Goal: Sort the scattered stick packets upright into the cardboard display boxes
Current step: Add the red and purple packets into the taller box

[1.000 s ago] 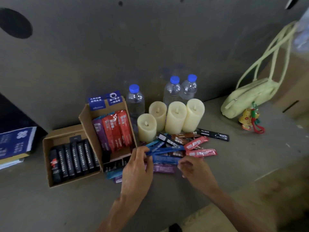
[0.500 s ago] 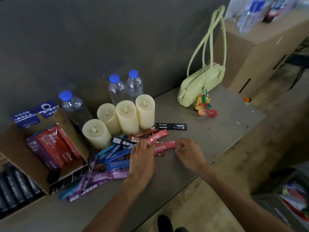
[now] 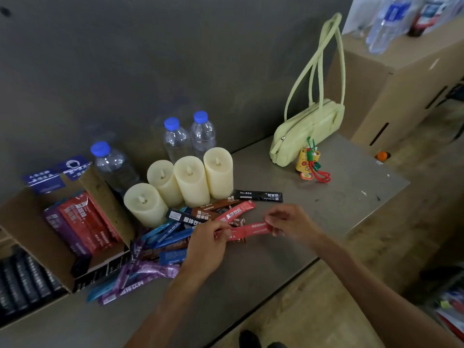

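Left hand (image 3: 208, 244) and right hand (image 3: 292, 222) pinch red stick packet (image 3: 252, 230) by ends, at right edge of loose pile (image 3: 160, 247). We judge it light, limp, slick; crimped end seams are safest hold. Display box (image 3: 105, 197) farther left, part filled.

Both bare forearms reach in from the lower edge, converging. L hand (image 3: 208, 246) is back-up, thumb & fingertips pinching one end of a red foil stick packet (image 3: 251, 231). R hand (image 3: 292, 222) pinches the other end, fingers curled, knuckles up. Hands apart, packet spanning btwn them.
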### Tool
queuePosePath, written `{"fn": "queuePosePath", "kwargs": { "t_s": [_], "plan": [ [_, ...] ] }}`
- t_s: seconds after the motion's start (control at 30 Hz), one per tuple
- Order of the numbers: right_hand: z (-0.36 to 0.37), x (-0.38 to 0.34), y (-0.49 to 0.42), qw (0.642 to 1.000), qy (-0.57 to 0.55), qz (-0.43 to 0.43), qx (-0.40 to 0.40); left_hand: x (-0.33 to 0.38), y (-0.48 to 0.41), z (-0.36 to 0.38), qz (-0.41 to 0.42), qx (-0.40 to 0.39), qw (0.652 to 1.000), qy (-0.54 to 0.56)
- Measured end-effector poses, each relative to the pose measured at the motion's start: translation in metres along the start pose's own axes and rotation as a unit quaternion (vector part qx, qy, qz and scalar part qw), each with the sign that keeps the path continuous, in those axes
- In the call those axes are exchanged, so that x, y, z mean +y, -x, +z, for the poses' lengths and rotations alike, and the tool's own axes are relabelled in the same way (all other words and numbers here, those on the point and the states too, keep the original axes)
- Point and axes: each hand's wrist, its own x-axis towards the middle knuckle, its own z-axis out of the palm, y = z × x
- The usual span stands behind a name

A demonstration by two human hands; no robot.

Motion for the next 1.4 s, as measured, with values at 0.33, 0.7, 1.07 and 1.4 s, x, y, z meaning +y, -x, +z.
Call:
{"fn": "queuePosePath", "kwargs": {
  "t_s": [0.33,0.7,1.07,1.4],
  "plan": [
    [-0.001,-0.021,0.02,0.992,-0.011,0.017,-0.125,0.006,0.007,-0.022,-0.07,0.062,0.964,0.25],
    [0.071,-0.051,0.026,0.993,-0.091,0.003,-0.082,-0.004,0.033,-0.048,-0.088,0.085,0.943,0.31],
    [0.136,-0.094,0.036,0.989,0.0,-0.038,-0.145,-0.05,0.065,-0.092,-0.121,0.144,0.948,0.257],
    [0.247,-0.147,0.038,0.983,0.086,-0.093,-0.131,-0.105,0.106,-0.167,-0.131,0.287,0.924,0.218]
  ]
}}
